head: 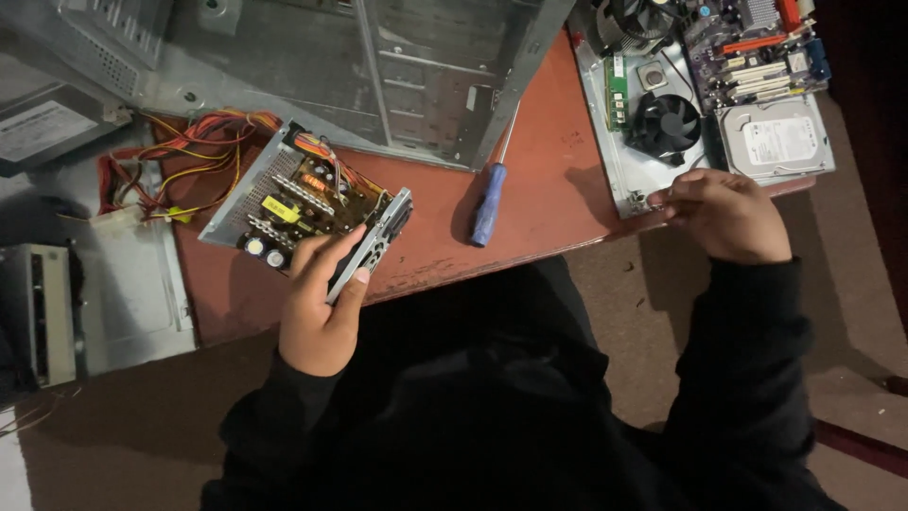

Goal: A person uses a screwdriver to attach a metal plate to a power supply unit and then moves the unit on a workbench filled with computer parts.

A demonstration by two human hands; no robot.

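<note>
Gripping open PSU [298, 199] w/ left hand [320, 303]; right hand [726, 216] well apart.

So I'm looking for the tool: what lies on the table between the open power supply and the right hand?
A blue-handled screwdriver lies there on the red table, seen in the head view.
</note>
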